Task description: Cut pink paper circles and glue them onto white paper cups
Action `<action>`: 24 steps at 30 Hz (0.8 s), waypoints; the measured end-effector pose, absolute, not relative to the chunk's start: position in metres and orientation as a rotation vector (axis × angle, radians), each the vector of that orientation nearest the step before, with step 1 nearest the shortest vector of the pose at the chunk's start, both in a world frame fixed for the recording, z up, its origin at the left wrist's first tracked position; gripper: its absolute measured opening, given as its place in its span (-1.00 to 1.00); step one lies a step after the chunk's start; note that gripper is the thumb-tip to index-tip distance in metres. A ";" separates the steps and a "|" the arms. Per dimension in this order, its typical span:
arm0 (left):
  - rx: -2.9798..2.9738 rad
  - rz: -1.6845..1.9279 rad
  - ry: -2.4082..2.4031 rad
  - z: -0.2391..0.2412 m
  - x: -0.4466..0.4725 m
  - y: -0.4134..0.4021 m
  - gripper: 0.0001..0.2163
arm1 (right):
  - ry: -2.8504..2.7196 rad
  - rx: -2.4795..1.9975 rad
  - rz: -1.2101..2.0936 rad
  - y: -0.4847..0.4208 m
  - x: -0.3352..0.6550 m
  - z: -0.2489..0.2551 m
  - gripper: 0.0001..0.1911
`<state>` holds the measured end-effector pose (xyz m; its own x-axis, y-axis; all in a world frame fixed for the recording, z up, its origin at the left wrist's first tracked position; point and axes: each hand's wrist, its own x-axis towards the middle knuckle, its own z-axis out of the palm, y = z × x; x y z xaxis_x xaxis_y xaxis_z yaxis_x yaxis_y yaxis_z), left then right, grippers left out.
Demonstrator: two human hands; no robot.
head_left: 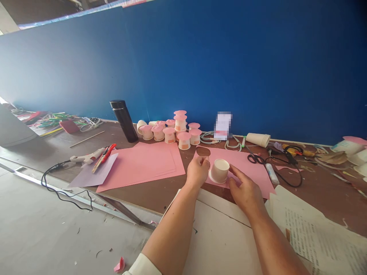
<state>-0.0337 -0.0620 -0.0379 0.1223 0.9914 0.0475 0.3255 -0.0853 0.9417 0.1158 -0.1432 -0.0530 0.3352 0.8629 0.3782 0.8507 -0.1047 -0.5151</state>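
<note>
A small white paper cup (pixel 220 169) stands on a pink disc that lies on a pink paper sheet (pixel 252 168). My left hand (pixel 197 170) is closed beside the cup's left side, pinching something I cannot make out. My right hand (pixel 246 191) rests on the pink sheet at the cup's right, fingers stretched toward the cup's base. A round hole (pixel 203 151) is cut in the sheet just above my left hand.
Several finished cups with pink lids (pixel 177 131) stand by the blue wall, beside a black flask (pixel 124 120). More pink sheets (pixel 146 164), a glue gun (pixel 86 156), a red cutter (pixel 105 154), black scissors (pixel 256 157), a lying cup stack (pixel 258 139) and printed papers (pixel 312 229) surround my hands.
</note>
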 end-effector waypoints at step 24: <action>2.155 0.843 1.174 -0.030 -0.025 -0.070 -0.43 | -1.273 -1.862 0.237 -0.124 0.119 -0.048 -0.51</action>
<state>-0.0254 -0.0698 -0.0302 0.4246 0.8657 0.2652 0.5274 -0.4745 0.7047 0.1191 -0.1238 -0.0478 0.4647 0.8369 0.2890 0.6765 -0.1251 -0.7257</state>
